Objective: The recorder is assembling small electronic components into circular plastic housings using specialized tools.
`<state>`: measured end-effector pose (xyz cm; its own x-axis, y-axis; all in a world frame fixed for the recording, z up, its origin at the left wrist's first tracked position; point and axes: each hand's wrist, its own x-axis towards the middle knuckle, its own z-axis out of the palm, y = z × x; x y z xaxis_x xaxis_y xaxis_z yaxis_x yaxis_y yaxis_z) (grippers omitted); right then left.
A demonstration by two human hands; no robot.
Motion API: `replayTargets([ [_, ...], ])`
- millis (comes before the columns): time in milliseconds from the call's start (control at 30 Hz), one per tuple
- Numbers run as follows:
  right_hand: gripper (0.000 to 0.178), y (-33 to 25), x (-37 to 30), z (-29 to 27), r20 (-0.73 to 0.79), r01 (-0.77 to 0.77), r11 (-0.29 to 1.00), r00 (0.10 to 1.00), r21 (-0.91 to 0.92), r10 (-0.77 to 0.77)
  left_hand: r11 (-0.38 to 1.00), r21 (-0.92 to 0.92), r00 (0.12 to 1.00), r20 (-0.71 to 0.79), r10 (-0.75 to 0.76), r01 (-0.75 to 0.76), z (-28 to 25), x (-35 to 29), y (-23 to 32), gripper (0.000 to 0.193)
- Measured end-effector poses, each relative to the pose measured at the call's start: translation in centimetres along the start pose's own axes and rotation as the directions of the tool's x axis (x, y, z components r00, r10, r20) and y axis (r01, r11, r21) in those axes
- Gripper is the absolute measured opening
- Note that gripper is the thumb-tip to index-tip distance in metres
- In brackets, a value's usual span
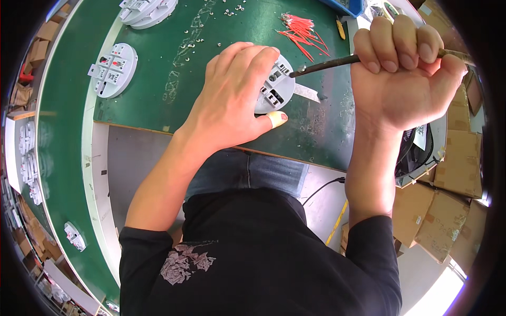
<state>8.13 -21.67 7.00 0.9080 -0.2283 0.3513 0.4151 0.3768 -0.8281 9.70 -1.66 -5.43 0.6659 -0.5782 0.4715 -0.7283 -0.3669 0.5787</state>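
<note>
Green across the tabletop (237, 29), light grey on the disc (285, 87), dark brown on the rod (331, 64), red on the far-right wires (300, 27), black with pale roses (176, 267) on the near shirt (258, 247).

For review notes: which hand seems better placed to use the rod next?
Probably the right hand: it grips the dark rod, tip near the pale disc that the left hand partly covers.

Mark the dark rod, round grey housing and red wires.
Dark rod (328, 65): head view, shaft's exposed middle.
Round grey housing (280, 86): head view, uncovered top.
Red wires (300, 26): head view, pile's dense part.
</note>
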Motion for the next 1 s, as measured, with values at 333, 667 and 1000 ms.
replayTargets([
  [333,0.038,2.9,0.7,-0.2,0.142,-0.081,0.996,0.987,0.024,0.077,0.995,-0.072,0.997,0.032,-0.073,0.075,0.8,1.0,-0.4,0.090],
  [667,0.064,4.8,0.4,0.2,0.548,-0.212,0.977,0.817,-0.001,0.177,0.987,-0.072,0.989,-0.003,-0.146,0.146,0.9,0.6,1.3,0.089],
  [1000,0.051,5.0,0.1,1.6,0.178,-0.168,0.985,0.971,0.038,0.159,0.966,0.066,0.968,-0.041,-0.248,0.251,2.0,1.8,4.2,0.092],
])
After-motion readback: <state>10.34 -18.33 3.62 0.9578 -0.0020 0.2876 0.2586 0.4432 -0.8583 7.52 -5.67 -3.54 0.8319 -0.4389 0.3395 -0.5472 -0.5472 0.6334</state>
